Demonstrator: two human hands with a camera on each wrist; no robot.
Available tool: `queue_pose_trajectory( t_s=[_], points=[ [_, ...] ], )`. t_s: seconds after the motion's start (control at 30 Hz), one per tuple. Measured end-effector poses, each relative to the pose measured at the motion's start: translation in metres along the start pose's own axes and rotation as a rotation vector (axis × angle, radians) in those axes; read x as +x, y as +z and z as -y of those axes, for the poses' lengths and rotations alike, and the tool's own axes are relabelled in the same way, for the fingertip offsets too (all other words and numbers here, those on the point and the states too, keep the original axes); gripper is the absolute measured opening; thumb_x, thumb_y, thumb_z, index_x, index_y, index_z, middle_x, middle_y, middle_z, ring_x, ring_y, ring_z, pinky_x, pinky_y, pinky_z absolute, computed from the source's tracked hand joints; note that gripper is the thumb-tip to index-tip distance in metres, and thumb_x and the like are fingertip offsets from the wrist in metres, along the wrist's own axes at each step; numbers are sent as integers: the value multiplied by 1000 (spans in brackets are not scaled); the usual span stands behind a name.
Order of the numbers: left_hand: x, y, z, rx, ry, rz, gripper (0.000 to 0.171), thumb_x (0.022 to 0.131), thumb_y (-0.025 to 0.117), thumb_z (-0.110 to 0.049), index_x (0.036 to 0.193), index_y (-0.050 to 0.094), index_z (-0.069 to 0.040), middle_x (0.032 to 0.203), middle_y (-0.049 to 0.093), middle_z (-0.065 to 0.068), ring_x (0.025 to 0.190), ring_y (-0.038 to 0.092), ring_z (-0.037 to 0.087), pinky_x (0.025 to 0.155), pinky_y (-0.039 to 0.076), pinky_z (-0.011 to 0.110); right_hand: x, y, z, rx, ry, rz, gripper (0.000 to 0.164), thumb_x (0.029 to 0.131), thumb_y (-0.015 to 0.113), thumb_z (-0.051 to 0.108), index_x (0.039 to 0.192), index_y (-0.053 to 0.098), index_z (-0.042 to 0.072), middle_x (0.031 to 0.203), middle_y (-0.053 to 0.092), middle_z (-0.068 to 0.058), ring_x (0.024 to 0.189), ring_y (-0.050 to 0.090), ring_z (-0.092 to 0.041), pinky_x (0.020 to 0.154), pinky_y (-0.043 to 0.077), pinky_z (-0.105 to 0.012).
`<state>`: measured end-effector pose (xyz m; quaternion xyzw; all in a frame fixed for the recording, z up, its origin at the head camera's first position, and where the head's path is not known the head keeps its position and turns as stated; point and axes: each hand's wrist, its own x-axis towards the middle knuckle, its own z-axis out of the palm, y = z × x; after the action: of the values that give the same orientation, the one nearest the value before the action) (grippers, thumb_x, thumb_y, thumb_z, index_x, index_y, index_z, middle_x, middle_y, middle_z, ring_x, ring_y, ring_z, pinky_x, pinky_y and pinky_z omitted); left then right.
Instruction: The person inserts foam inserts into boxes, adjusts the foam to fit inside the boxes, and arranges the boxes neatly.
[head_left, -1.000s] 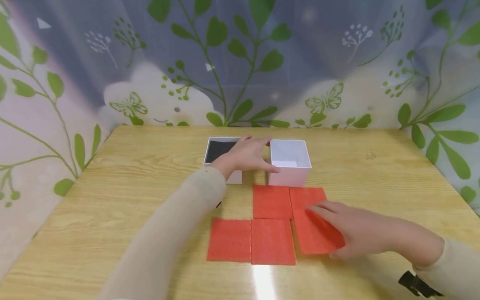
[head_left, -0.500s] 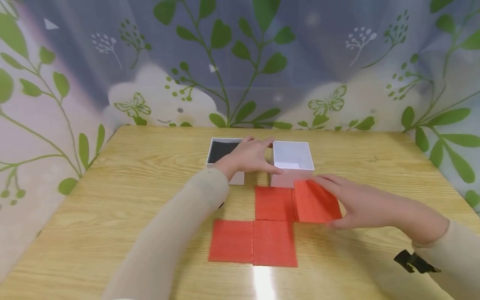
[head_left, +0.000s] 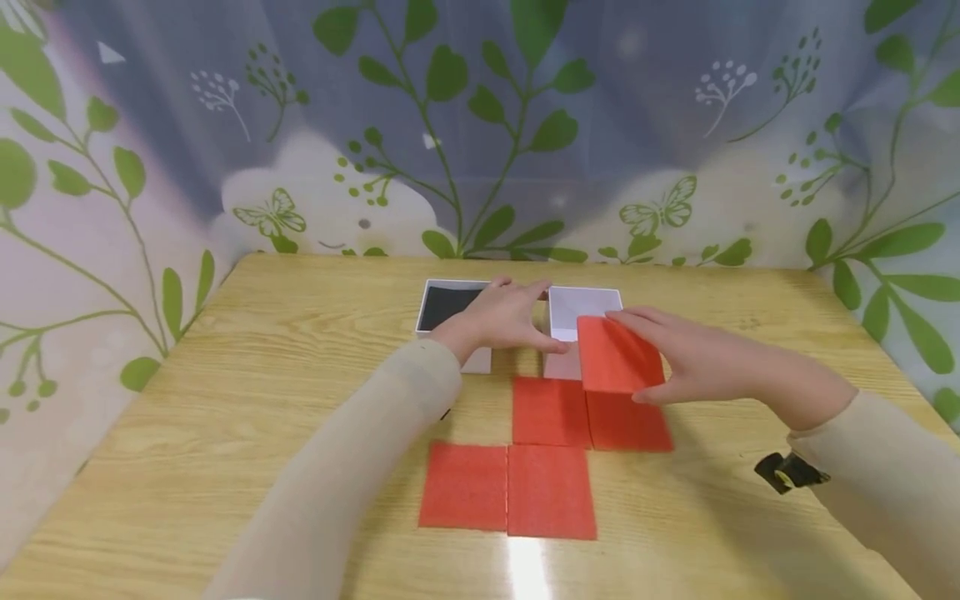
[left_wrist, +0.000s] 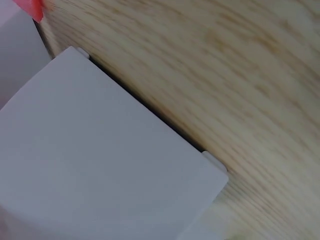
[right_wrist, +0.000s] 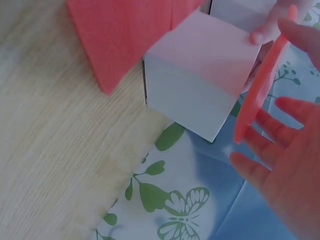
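My right hand (head_left: 697, 358) pinches a red fabric-like square (head_left: 618, 358) by its edges, thumb at the near side and fingers at the far side. The square hangs tilted over the front right of an open pink-and-white box (head_left: 562, 364), hiding part of its opening. My left hand (head_left: 498, 317) grips this box from its left side, thumb at the front corner and fingers toward the back. In the right wrist view the held square (right_wrist: 262, 90) appears edge-on beside the box (right_wrist: 210, 65). A white box wall (left_wrist: 100, 140) fills much of the left wrist view.
Left of the held box stands a second open box (head_left: 418, 308) with black material (head_left: 450, 306) inside, partly behind my left hand. Several red squares (head_left: 551, 492) lie flat in two rows on the wooden table (head_left: 225, 400). Behind the table hangs a leaf-patterned curtain (head_left: 337, 200).
My right hand has carried the red square forward and up from the table to the box, uncovering another red square beneath it. The left hand has stayed at the box.
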<state>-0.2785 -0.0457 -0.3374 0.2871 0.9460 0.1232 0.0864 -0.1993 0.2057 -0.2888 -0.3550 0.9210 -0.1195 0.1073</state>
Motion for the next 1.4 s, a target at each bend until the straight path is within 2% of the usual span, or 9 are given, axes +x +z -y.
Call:
queue_pose_trajectory(
  t_s=[0.17,0.4,0.53,1.07,1.4],
  points=[
    [-1,2,0,24,-3,8,106,72,54,-74,150,18,-11,143,41,-2,129,39,14,112,8,38,19,-4,-5,38,-15,14,90,78,74,32,147,24,5,146,27,-19,126,36,-37,96,38,-54],
    [-1,3,1,25,-14,13,97,78,61,-59,150,17,-12,140,46,-1,129,39,16,112,6,38,45,-7,-11,93,-36,32,90,79,73,27,147,20,2,147,25,-19,130,30,-36,102,30,-54],
    [-1,4,1,24,-8,12,100,76,60,-63,150,17,-11,140,45,-2,128,40,14,112,7,38,52,-6,-17,96,-22,49,90,80,73,29,148,19,2,148,24,-20,131,28,-37,103,29,-54],
    [1,2,-1,31,-5,2,102,74,56,-71,149,22,-10,138,47,-5,124,44,12,111,11,40,70,-13,-31,121,18,87,91,78,75,28,147,22,1,149,23,-20,133,24,-39,105,24,-56],
    [2,1,-3,34,1,-3,103,73,56,-72,148,23,-10,137,48,-6,123,45,11,110,12,39,72,-15,-34,141,35,103,90,76,77,31,146,26,4,149,25,-18,134,23,-38,105,22,-56]
  ],
)
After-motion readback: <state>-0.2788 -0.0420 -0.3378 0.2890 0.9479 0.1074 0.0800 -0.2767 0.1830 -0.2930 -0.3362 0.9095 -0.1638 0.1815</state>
